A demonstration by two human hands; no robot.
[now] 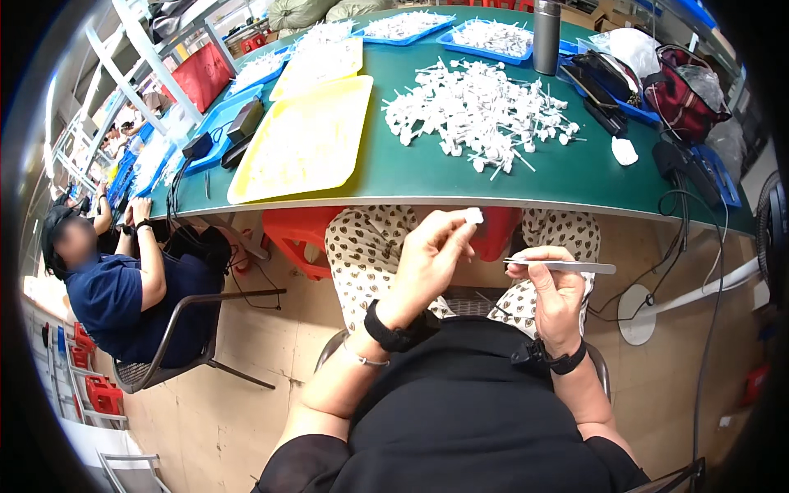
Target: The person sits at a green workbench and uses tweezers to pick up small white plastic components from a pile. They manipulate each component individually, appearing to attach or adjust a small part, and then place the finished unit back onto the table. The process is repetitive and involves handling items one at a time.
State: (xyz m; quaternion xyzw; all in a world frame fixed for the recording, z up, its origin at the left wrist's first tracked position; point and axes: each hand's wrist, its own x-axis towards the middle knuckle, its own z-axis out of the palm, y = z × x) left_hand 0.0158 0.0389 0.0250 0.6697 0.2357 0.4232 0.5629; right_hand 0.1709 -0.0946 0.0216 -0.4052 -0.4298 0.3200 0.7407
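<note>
Between the thumb and fingers of my left hand (438,251) is a small white plastic piece (473,215), just off the table's front edge. My right hand (555,289) is closed around silver tweezers (579,267), held level above my lap; their tips point toward my left hand but stay apart from it. Beyond both hands, a loose pile of white plastic parts (472,107) with thin stems and small heads lies on the green table. A yellow tray (308,135) stands to its left, its contents washed out by glare.
Blue trays of white parts (493,39) line the back, beside a grey bottle (546,37). At the right are a dark red bag (686,90), cables and a fan (768,234). A co-worker (123,287) sits at the left. A red stool (300,238) is under the table.
</note>
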